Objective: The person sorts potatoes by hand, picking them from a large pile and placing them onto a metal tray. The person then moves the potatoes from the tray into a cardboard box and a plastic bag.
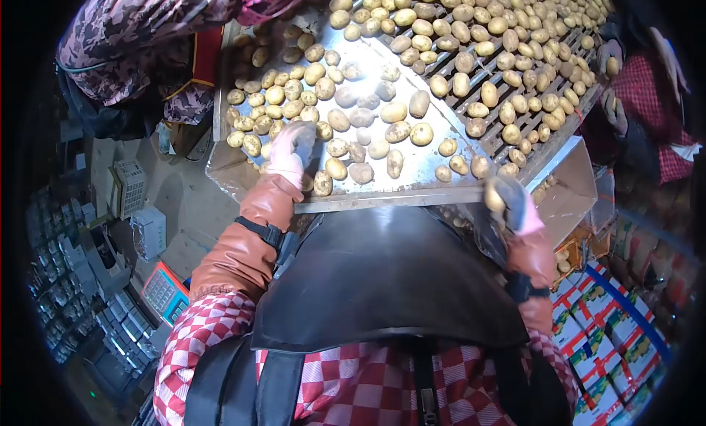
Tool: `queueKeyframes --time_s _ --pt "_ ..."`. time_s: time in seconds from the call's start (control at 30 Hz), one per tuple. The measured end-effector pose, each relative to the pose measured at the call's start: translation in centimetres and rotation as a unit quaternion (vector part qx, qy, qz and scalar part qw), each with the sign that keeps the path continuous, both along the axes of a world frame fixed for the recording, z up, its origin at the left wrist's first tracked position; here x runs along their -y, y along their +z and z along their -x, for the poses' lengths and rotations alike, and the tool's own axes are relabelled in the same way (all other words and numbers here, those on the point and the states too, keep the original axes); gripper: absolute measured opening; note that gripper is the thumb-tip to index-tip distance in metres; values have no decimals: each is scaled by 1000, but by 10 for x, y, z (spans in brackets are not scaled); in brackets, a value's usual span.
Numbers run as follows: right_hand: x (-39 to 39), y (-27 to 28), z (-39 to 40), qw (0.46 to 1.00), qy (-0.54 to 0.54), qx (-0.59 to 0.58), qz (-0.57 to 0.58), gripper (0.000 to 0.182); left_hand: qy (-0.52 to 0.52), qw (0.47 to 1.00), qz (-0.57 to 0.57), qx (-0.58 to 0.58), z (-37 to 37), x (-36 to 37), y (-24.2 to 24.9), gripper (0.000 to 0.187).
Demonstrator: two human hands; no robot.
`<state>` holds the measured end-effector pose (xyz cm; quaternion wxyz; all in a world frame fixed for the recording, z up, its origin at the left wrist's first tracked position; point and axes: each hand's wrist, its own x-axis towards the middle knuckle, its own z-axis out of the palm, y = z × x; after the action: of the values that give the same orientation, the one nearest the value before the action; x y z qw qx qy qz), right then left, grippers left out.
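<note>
My left hand (289, 152), in a pink and grey glove, reaches over the left part of a metal sorting table (430, 150). Its fingers are stretched out and somewhat blurred, beside a cluster of potatoes (274, 95); no potato shows in its grasp. At the table's front right edge, my right hand (521, 205) is closed around a potato (494, 199), its glove smeared by motion. Several loose potatoes lie scattered on the shiny sheet between my hands. Some of them look muddy or dark.
Many potatoes cover the slatted rack (471, 80) at the back right. A cardboard box (570, 183) stands below the right edge. Co-workers are at the left, in a camouflage sleeve (147, 36), and right, with gloved hands (610, 106). Printed cartons (599, 352) are stacked lower right.
</note>
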<state>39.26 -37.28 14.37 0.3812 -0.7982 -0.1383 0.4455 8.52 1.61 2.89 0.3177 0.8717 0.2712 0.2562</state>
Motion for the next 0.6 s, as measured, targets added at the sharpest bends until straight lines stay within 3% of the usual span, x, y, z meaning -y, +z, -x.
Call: queueKeyframes --time_s 0.03,0.07,0.1,0.13,0.2,0.27,0.3,0.33,0.37,0.4,0.47,0.6 --pt "37 -13 -16 996 -5 45 79 60 6 999 -31 -4 -7 1 1 23" --pt "55 -7 -30 944 -3 166 285 63 9 999 -31 1 -15 4 5 23" --pt "66 -1 -37 880 7 259 397 63 38 998 1 -45 -23 6 12 24" --pt "71 1 -41 825 50 376 419 51 67 993 32 -89 -35 10 24 26" --pt "49 -6 -50 878 -33 376 295 52 52 989 48 -126 -61 27 55 26" --pt "-21 4 -26 934 -50 238 261 50 7 970 117 -213 -90 45 81 36" --pt "-42 -23 -16 918 17 286 275 52 3 962 85 -261 -102 52 81 36" --pt "-78 -30 1 924 84 207 311 53 0 950 54 -309 -115 55 80 36" --pt "-99 -35 24 893 156 286 311 51 -20 929 50 -366 -126 51 63 38" --pt "-116 -40 40 851 226 362 306 49 -35 953 47 -296 -122 50 53 35" --pt "-138 -41 48 914 177 305 200 42 -26 924 47 -378 -135 49 63 35" --pt "-148 -50 38 932 226 257 120 31 -35 924 47 -377 -140 44 51 34"
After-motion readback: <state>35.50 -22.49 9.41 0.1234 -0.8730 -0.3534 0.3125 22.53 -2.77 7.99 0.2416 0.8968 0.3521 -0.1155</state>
